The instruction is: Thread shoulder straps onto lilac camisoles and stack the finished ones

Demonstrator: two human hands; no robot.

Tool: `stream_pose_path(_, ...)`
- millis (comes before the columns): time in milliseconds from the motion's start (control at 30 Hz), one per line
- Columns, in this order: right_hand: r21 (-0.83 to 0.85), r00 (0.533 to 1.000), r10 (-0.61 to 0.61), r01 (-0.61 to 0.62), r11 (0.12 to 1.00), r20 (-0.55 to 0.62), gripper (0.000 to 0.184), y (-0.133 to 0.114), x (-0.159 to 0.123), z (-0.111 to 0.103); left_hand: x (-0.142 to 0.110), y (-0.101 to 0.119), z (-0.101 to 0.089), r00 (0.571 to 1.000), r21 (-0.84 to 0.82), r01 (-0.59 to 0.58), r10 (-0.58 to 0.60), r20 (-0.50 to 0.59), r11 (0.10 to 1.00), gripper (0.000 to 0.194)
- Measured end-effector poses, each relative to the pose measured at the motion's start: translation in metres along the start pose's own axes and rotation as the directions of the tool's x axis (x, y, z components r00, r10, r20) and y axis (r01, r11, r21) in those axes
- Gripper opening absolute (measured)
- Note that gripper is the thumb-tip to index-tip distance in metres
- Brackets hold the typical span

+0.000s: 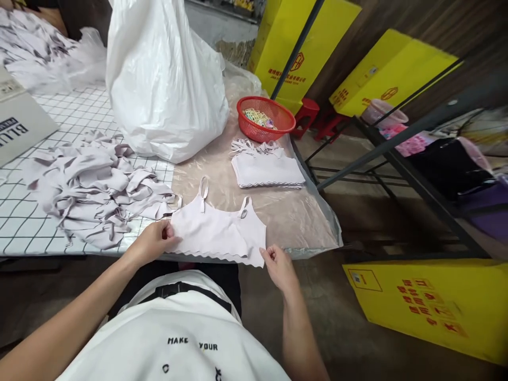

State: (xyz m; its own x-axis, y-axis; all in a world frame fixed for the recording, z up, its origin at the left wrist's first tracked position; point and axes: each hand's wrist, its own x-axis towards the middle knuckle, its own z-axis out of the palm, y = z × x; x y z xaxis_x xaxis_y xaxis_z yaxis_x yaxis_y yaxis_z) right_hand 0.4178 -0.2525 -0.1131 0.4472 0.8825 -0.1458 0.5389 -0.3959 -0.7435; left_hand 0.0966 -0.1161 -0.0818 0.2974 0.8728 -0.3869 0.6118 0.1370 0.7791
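Note:
A pale lilac bra top with thin straps and a scalloped hem lies spread at the table's front edge. My left hand pinches its left side. At its lower right corner, my right hand has the fabric between thumb and fingers. Left of it is a loose heap of similar pale tops. A neat stack of folded tops lies behind and to the right, straps pointing away from me.
Behind the heap stands a large white plastic bag. A red basket of small pieces sits at the table's back right. A carton is at far left. A metal rack and yellow boxes stand to the right.

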Motion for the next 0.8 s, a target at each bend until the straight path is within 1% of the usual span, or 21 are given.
stream_pose_path(67, 0.225, 0.996, 0.040, -0.058, 0.973, 0.083, 0.041, -0.012, -0.011, -0.013, -0.014, 0.010, -0.010, 0.997, -0.243, -0.017, 0.033, 0.066, 0.970, 0.040)
stream_pose_path(100, 0.342, 0.991, 0.048, -0.089, 0.936, 0.125, 0.041, -0.019, -0.017, -0.022, -0.022, 0.018, -0.017, 0.995, -0.335, -0.030, 0.060, 0.080, 0.942, 0.041)
stream_pose_path(167, 0.519, 0.986, 0.053, -0.128, 0.845, 0.157, 0.044, -0.033, -0.026, -0.043, -0.038, 0.037, -0.031, 0.991, -0.451, -0.069, 0.111, 0.068, 0.890, 0.038)
stream_pose_path(200, 0.572, 0.987, 0.057, -0.135, 0.809, 0.152, 0.044, -0.039, -0.030, -0.054, -0.045, 0.048, -0.038, 0.990, -0.481, -0.090, 0.130, 0.052, 0.872, 0.035)
stream_pose_path(267, 0.626, 0.987, 0.054, -0.137, 0.767, 0.149, 0.041, -0.047, -0.034, -0.072, -0.053, 0.069, -0.049, 0.989, -0.510, -0.113, 0.146, 0.024, 0.852, 0.030)
stream_pose_path(333, 0.648, 0.982, 0.034, -0.147, 0.747, 0.183, 0.038, -0.052, -0.031, -0.086, -0.053, 0.089, -0.053, 0.991, -0.540, -0.108, 0.134, 0.009, 0.835, 0.026)
stream_pose_path(400, 0.657, 0.974, 0.008, -0.158, 0.737, 0.225, 0.034, -0.054, -0.020, -0.095, -0.043, 0.107, -0.052, 0.994, -0.574, -0.092, 0.114, 0.002, 0.814, 0.027)
stream_pose_path(433, 0.660, 0.971, -0.008, -0.156, 0.735, 0.239, 0.033, -0.054, -0.011, -0.099, -0.033, 0.116, -0.049, 0.994, -0.590, -0.091, 0.109, -0.005, 0.802, 0.028)
stream_pose_path(500, 0.670, 0.970, -0.046, -0.129, 0.731, 0.238, 0.029, -0.056, 0.019, -0.106, -0.006, 0.136, -0.044, 0.992, -0.617, -0.113, 0.121, -0.029, 0.779, 0.029)
stream_pose_path(533, 0.674, 0.972, -0.067, -0.107, 0.731, 0.227, 0.027, -0.059, 0.039, -0.111, 0.011, 0.147, -0.042, 0.990, -0.626, -0.131, 0.136, -0.040, 0.769, 0.030)
stream_pose_path(600, 0.678, 0.975, -0.115, -0.044, 0.734, 0.188, 0.023, -0.068, 0.089, -0.121, 0.050, 0.173, -0.040, 0.983, -0.634, -0.176, 0.170, -0.071, 0.753, 0.029)
stream_pose_path(633, 0.674, 0.976, -0.140, -0.010, 0.739, 0.168, 0.021, -0.077, 0.118, -0.127, 0.071, 0.188, -0.040, 0.978, -0.634, -0.205, 0.187, -0.096, 0.746, 0.028)
stream_pose_path(700, 0.674, 0.980, -0.181, 0.076, 0.735, 0.087, 0.016, -0.099, 0.178, -0.141, 0.111, 0.221, -0.042, 0.959, -0.624, -0.283, 0.214, -0.184, 0.729, 0.023)
stream_pose_path(733, 0.681, 0.982, -0.185, 0.105, 0.724, 0.046, 0.016, -0.112, 0.208, -0.149, 0.129, 0.238, -0.044, 0.942, -0.613, -0.334, 0.234, -0.240, 0.716, 0.020)
stream_pose_path(800, 0.707, 0.980, -0.185, 0.182, 0.684, -0.074, 0.016, -0.136, 0.261, -0.165, 0.159, 0.268, -0.047, 0.898, -0.596, -0.438, 0.286, -0.335, 0.673, 0.016)
